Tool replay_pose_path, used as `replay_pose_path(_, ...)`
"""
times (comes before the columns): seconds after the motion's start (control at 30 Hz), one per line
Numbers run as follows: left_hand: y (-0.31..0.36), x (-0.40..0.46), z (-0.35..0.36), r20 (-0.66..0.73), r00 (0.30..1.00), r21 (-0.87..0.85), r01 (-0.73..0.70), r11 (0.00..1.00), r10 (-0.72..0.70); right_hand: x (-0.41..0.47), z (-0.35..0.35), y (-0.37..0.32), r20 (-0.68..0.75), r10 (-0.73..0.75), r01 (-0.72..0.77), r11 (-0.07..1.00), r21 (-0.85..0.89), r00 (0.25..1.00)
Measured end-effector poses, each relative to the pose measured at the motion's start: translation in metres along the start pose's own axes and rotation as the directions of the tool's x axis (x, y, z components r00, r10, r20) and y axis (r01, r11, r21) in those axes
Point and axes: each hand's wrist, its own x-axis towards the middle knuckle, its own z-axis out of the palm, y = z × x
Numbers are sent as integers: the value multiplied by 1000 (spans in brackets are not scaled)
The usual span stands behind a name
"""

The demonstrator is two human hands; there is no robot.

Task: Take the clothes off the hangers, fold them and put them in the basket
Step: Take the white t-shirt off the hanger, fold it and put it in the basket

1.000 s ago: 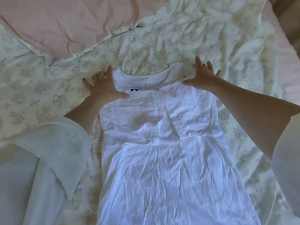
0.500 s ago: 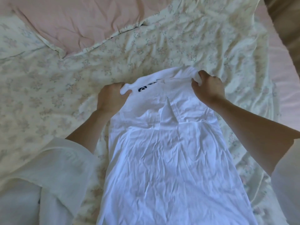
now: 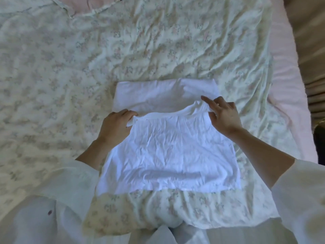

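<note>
Gripping collar edge of white garment (image 3: 168,152), left hand (image 3: 115,127) was closed, fingers curled round fabric at left corner. Right hand (image 3: 224,117) pinched same collar edge at right corner between thumb and bent fingers, index finger sticking out straight. Garment lay on bed, upper part doubled toward person over lower layer, whose far strip showed beyond hands. Floral quilt (image 3: 158,50) lay under garment, wrinkled. Pink sheet (image 3: 284,76) ran along right side of bed.
</note>
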Motion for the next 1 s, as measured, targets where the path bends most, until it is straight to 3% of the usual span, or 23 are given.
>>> replay_pose_path(0.17,25,-43,9,49,998,37,-40,999,38,-57,7,9,62,-79,84,993,-85,995)
replay_pose_path(0.27,29,-61,18,163,982,82,-105,991,91,-81,13,1,231,-19,41,995,-93,973)
replay_pose_path(0.33,28,-68,23,346,937,81,-82,993,49,-97,19,-6,354,-20,58,993,-98,935)
replay_pose_path(0.43,27,-71,26,611,783,192,-7,981,-114,-115,29,-5,389,-141,170,985,-39,910)
replay_pose_path(0.5,31,-68,25,590,797,152,46,987,-128,-119,31,-6,397,-151,158,987,14,905)
replay_pose_path(0.63,34,-54,32,293,953,64,64,996,-80,-95,27,-17,271,-79,54,994,98,959)
replay_pose_path(0.73,39,-20,31,203,951,114,215,970,-235,-56,22,-22,173,35,-44,998,44,984)
replay_pose_path(0.83,31,16,29,107,932,68,340,938,-346,-10,20,-21,182,135,-132,991,-29,974)
replay_pose_path(0.9,20,36,25,85,930,89,349,933,-357,19,18,-15,217,191,-185,982,-48,957)
replay_pose_path(1.0,1,63,18,159,925,217,309,926,-346,55,18,-3,342,232,-227,972,-56,910)
